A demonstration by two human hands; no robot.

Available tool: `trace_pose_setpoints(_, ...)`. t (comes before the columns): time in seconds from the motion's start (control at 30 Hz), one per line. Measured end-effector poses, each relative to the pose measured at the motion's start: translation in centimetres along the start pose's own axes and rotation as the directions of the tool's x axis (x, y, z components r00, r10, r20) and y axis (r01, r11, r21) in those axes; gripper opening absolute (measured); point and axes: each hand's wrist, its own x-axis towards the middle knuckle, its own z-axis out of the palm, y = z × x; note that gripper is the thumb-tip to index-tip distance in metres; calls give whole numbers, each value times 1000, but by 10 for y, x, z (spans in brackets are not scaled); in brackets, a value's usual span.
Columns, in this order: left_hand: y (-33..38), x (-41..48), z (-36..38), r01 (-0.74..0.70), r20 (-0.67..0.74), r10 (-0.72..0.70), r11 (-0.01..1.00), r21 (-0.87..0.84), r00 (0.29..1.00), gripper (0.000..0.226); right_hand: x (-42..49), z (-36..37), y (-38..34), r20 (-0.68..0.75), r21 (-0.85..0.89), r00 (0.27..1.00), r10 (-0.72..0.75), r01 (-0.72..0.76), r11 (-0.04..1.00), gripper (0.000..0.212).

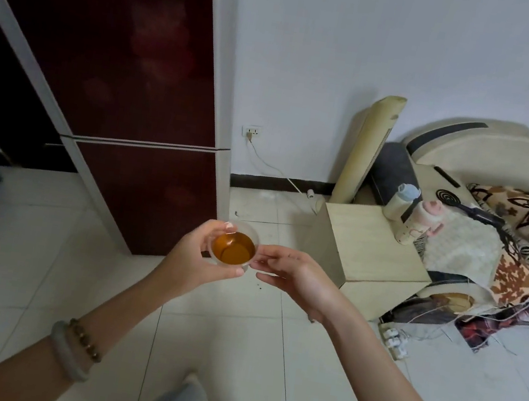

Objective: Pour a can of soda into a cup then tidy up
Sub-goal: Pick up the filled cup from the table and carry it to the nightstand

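Cup [251, 233] of amber soda [234, 247] kept level: left hand [191, 258] curls round it from 9 o'clock; right hand [293, 274], loose-fingered and empty, is just beside it at 3 o'clock, likely steadying.

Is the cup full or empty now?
Partly full: amber liquid sits in the clear cup below the rim; the left hand holds it upright.

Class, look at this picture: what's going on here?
A person stands on a tiled floor in front of a dark red fridge. The left hand grips a clear cup holding amber liquid. The right hand, open, is at the cup's side; contact is unclear.
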Motion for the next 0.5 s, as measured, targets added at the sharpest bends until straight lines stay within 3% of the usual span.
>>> trace_pose_setpoints(0.23, -19, 138, -29, -38, 104, 39, 999, -4, 994, 74, 105, -35, -43, -92, 55, 996, -20, 25, 998, 35)
trace_pose_setpoints(0.5, -19, 313, -56, -142, 297, 149, 989, -44, 943, 67, 213, -76, -96, -287, 157, 953, -99, 148, 976, 35)
